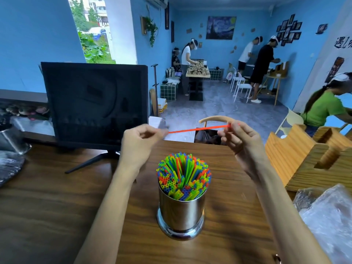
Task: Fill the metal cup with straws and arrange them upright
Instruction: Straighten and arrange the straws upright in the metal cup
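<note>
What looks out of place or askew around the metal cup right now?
Nothing spilled. One red straw is out of the metal cup, held level between the left hand and right hand. The straws in the cup fan outward, not quite upright.

Café-like workroom with blue walls (38, 35). A Starry Night print (221, 27), a cluster of framed photos (289, 31) and a hanging plant (151, 29) decorate the far walls. Several people in head-mounted rigs (263, 60) work standing at small tables (198, 73) across the room. Nearby, a wooden tabletop (47, 206) carries a monitor (95, 103) at left and slotted wooden holders (308, 159) at right. A large window (91, 29) at far left shows greenery.
</note>
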Action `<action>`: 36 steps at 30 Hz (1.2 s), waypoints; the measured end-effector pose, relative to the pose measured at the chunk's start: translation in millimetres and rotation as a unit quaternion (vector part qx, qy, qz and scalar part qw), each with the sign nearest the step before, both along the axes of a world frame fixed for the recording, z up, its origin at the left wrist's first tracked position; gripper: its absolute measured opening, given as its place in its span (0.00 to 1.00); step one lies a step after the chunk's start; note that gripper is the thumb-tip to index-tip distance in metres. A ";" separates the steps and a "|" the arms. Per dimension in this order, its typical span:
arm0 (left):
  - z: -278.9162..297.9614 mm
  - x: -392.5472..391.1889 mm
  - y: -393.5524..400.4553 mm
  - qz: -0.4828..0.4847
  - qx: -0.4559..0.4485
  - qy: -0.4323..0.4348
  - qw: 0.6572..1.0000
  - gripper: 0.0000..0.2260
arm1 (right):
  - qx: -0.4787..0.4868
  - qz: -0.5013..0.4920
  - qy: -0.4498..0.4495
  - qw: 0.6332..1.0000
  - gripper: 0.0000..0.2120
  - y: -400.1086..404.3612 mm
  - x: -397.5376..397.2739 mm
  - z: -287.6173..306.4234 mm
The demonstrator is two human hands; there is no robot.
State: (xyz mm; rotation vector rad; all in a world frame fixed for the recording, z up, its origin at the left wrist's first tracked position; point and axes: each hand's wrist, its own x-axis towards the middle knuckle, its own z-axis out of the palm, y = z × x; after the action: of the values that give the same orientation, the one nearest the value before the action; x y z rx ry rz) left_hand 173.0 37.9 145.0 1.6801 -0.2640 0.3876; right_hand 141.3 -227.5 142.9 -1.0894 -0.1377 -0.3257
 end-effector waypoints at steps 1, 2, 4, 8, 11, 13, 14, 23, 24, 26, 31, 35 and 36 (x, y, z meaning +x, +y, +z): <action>-3.7 -1.3 1.8 -0.035 0.053 0.019 0.998 0.08 | 0.016 -0.016 -0.013 1.000 0.09 -1.1 1.0 3.1; -6.6 -2.0 3.5 -0.075 0.109 0.045 0.990 0.11 | 0.019 -0.031 -0.025 0.999 0.09 -1.3 1.5 6.2; -11.2 -1.3 3.3 -0.144 0.186 0.104 0.966 0.15 | -0.014 -0.056 -0.042 0.997 0.10 0.9 2.2 9.2; -19.5 11.4 -9.6 -0.011 0.222 0.020 0.975 0.10 | -0.163 -0.128 -0.087 0.974 0.10 17.2 2.0 8.8; -21.1 23.0 -20.4 -0.039 0.225 0.015 0.973 0.06 | -0.236 -0.122 -0.130 0.955 0.09 30.7 0.3 3.3; -20.4 29.6 -23.6 -0.100 0.282 0.049 0.953 0.06 | -0.228 -0.139 -0.134 0.954 0.08 36.4 -0.1 1.6; -20.2 32.4 -23.9 -0.115 0.302 0.054 0.945 0.06 | -0.210 -0.152 -0.131 0.957 0.07 38.0 -0.7 2.8; -14.6 44.3 -25.9 -0.195 0.418 0.019 0.887 0.07 | -0.237 -0.180 -0.120 0.947 0.06 35.6 0.8 0.8; -13.6 45.4 -26.7 -0.198 0.431 0.014 0.880 0.07 | -0.263 -0.167 -0.118 0.943 0.06 36.3 2.2 -4.4; -11.0 46.0 -27.1 -0.200 0.448 0.005 0.871 0.06 | -0.308 -0.146 -0.116 0.933 0.06 37.7 4.1 -14.2; -4.8 43.6 -26.6 -0.229 0.449 -0.014 0.864 0.08 | -0.394 -0.100 -0.117 0.906 0.06 41.6 0.5 -24.1; -0.2 40.9 -25.1 -0.243 0.456 -0.017 0.856 0.08 | -0.411 -0.102 -0.114 0.899 0.06 39.8 0.5 -26.6; 0.6 40.7 -25.0 -0.243 0.458 -0.015 0.855 0.07 | -0.413 -0.104 -0.113 0.898 0.06 39.2 0.6 -26.8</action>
State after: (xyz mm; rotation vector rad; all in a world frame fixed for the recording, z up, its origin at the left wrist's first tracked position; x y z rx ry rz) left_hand 213.8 12.9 145.7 2.4324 -0.9953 -0.1422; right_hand 141.9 -188.3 116.1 -1.9181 -0.3912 -0.6164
